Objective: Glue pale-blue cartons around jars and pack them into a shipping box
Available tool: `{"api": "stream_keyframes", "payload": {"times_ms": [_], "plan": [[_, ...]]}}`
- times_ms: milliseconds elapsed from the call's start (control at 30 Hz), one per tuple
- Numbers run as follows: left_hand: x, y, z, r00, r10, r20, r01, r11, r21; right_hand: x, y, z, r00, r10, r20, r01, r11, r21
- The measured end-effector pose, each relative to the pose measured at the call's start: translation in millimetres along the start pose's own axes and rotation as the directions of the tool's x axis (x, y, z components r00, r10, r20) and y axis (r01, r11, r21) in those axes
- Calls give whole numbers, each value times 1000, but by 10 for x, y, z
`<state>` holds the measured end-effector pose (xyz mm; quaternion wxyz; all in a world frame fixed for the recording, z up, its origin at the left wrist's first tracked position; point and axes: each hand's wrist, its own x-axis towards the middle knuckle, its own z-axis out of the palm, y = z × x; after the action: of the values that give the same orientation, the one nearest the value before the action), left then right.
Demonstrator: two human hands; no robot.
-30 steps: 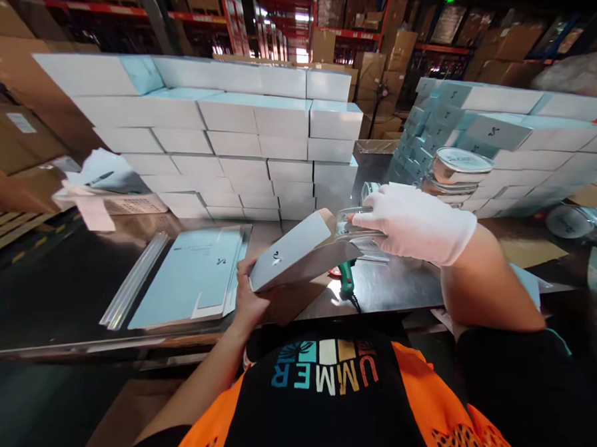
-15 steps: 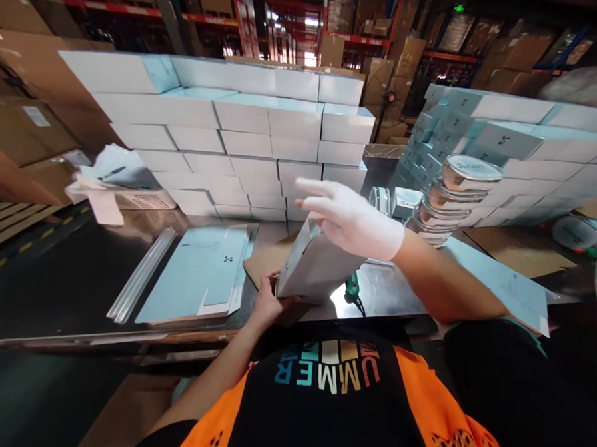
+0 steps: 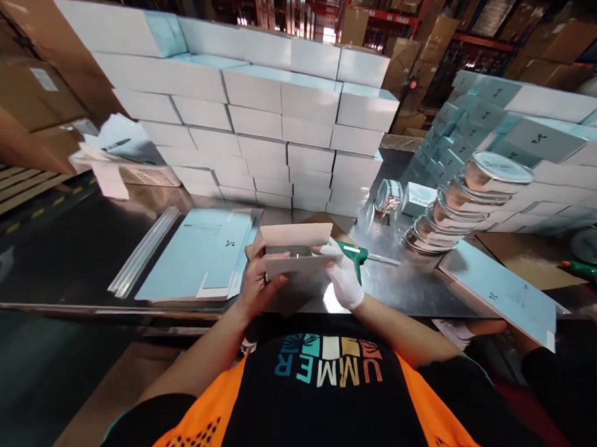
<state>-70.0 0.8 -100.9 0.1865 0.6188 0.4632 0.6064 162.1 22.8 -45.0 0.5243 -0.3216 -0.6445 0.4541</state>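
Observation:
A small white cardboard box (image 3: 301, 266) is in front of my chest, its opening toward me and one flap raised along the far side. My bare left hand (image 3: 256, 286) grips its left end, thumb across the near wall. My right hand (image 3: 345, 279), in a white glove, closes on the right end, with fingers at the opening. Just beyond the right hand lies a green glue gun (image 3: 353, 253) on the metal tabletop. Flat light-blue printed sheets (image 3: 196, 258) are stacked left of the box. The inside of the box is mostly hidden.
White boxes (image 3: 253, 124) form a tall wall at the back; more boxes (image 3: 538, 139) are piled right. Clear round containers (image 3: 499, 168) stand in a leaning stack. Clear strips (image 3: 144, 252) and a white basket (image 3: 151, 174) are left. A co-worker's gloved hand (image 3: 455, 333) shows at the right edge.
My right hand has come down from above the box to its right end. The box has turned, so its opening faces me. The view has tilted downward.

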Motion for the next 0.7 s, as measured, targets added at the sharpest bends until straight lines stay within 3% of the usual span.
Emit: {"api": "stream_keyframes", "payload": {"times_ms": [100,167,233,300,333,400,467,500,533,567,633,700], "plan": [[59,117,33,994,21,-108,-31,995,-95,164,-5,173,981,84,-176,-87,996,-12],[49,105,34,992,43,-121,-58,990,-130,236,16,166,962,48,-267,-66,996,-58],[37,41,-8,997,64,-33,-66,996,-57,284,14,27,960,-8,-279,-24,994,-110],[52,-26,-70,998,40,37,-42,998,44,309,-21,-225,971,-35,-236,-32,961,-274],[72,-48,-94,999,23,35,-25,997,67,311,-39,-373,977,-11,-213,-79,908,-411],[134,-58,-106,1000,-3,-5,3,998,59,289,-43,-650,965,178,-195,-264,684,-680],[214,-28,-61,998,-16,-57,18,999,34,232,25,-841,868,431,-245,-432,414,-801],[256,-3,-24,996,-19,-82,20,1000,17,194,82,-898,810,519,-274,-488,337,-805],[297,26,18,995,-20,-102,20,1000,-2,152,147,-932,774,564,-287,-530,331,-781],[336,56,58,993,-20,-117,18,1000,-22,110,210,-951,774,561,-294,-564,400,-723],[402,116,120,992,-23,-125,15,998,-65,30,301,-969,816,485,-315,-574,614,-542],[448,169,152,992,-44,-120,31,993,-111,-41,309,-988,842,392,-370,-523,762,-381]]}}
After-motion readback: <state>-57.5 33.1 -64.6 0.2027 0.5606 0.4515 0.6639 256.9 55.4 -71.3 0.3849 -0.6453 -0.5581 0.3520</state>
